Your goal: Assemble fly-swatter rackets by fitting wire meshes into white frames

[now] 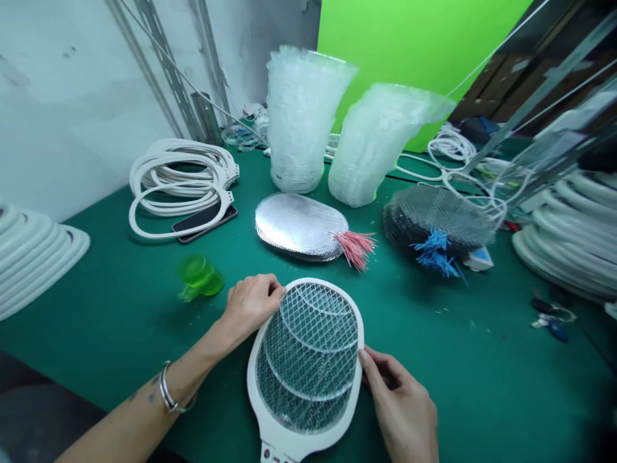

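The white mesh fly-swatter racket (306,357), its long axis running away from the person with the handle end nearest them, lies between the hands, the left hand (251,307) and right hand (398,402) both gripping its rim over the green surface (482,373).

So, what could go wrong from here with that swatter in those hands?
The left hand and right hand hold the electric bug swatter only by its rim, so it might slip. The tall, leaning stack of clear plastic pieces might also topple if bumped.
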Action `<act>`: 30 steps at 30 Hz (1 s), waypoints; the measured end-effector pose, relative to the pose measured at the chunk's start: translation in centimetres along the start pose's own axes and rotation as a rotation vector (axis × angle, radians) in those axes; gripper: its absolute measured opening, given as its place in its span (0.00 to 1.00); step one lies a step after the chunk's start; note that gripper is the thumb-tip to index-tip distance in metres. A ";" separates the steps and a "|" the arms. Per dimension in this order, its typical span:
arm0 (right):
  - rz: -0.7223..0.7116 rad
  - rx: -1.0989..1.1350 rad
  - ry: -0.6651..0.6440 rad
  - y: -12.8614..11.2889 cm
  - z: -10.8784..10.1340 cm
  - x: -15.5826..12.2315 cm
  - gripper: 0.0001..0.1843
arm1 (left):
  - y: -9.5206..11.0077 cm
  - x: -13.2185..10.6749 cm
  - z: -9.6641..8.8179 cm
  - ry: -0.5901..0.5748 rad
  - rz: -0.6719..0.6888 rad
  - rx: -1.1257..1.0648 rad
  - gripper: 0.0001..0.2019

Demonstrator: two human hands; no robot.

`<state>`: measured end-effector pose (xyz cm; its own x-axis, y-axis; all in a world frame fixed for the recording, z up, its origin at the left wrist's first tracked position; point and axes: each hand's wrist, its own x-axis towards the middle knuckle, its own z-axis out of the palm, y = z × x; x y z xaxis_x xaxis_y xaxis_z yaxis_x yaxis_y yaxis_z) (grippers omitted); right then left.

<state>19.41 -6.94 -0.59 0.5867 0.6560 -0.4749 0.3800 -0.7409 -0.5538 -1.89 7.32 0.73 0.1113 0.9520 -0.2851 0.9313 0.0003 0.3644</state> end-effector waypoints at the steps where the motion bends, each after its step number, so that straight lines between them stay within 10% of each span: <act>1: -0.003 -0.002 0.005 -0.1 0.0 0.0 0.25 | 0.0 0.0 0.0 -0.002 -0.006 -0.001 0.13; 14: -0.421 -0.369 0.124 -0.1 0.7 -0.1 0.27 | 0.1 -0.2 0.6 0.033 -0.006 -0.006 0.09; 24: -0.222 -0.054 0.004 0.2 0.7 0.6 0.29 | -0.7 -0.5 1.5 0.125 0.201 -0.013 0.12; 30: -0.196 -0.209 0.046 -0.7 1.1 0.5 0.34 | -0.6 0.2 1.3 0.052 0.094 -0.059 0.09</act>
<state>18.63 -5.94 -1.12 0.5175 0.7860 -0.3383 0.6260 -0.6173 -0.4765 -1.99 7.12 -0.74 0.1780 0.9632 -0.2016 0.8954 -0.0736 0.4392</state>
